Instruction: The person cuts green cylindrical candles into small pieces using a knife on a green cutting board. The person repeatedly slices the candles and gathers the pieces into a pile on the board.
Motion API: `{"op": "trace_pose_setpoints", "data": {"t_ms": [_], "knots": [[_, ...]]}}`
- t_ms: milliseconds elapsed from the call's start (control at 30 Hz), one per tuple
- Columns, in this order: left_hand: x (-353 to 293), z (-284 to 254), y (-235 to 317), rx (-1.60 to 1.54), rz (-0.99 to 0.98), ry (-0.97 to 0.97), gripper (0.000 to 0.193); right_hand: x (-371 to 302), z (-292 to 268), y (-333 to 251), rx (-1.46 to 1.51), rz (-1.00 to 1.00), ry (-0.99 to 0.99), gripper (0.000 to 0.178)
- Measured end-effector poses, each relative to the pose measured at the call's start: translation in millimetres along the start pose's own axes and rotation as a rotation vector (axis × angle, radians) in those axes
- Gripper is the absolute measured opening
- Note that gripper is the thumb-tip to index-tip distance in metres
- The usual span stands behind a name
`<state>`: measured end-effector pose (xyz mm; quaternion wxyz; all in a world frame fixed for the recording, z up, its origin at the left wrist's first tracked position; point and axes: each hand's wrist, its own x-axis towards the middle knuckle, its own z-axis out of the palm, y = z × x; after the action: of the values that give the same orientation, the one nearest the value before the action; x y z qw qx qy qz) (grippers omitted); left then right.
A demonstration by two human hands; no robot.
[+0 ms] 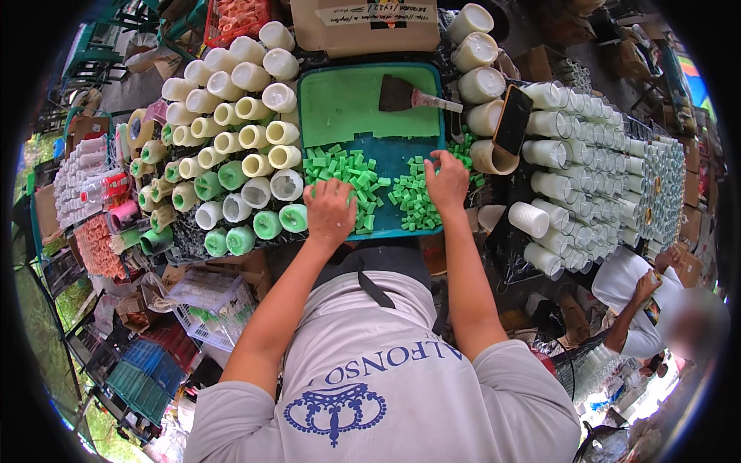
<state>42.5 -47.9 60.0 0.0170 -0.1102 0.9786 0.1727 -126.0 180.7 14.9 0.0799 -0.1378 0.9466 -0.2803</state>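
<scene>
My left hand (330, 210) rests palm down on the left pile of small green wax-like cubes (361, 176), its fingers apart and bent over them. At the right side of the blue-green tray (390, 233), my right hand (448, 181) lies over another heap of green cubes (415, 202). Its fingers are apart and reach toward the tray's right rim, and I see nothing held in them. A flat green sheet (340, 100) covers the far part of the tray. On it lies a wide-bladed scraper (401, 94), its handle across the right rim.
Left of the tray stand rows of cream and green cup-like candles (252, 137). To the right, a phone (512, 119) leans on cream cylinders (475, 51), beside many white-filled glasses (549, 154). A cardboard box (367, 38) sits beyond the tray. Another person (637, 297) is at far right.
</scene>
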Motion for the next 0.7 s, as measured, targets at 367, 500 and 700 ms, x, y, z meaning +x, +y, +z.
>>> {"op": "trace_pose_setpoints", "data": {"t_ms": [367,500,700], "knots": [[46,32,21,0.005,0.32,-0.062,0.038,21,15,8,-0.205,-0.244,-0.123,0.031],[61,65,17,0.164,0.395,-0.09,0.023,-16,10,-19,-0.084,-0.392,-0.125,0.046],[66,66,-9,0.208,0.398,0.046,0.015,-49,31,-15,-0.101,-0.463,-0.122,0.044]]}}
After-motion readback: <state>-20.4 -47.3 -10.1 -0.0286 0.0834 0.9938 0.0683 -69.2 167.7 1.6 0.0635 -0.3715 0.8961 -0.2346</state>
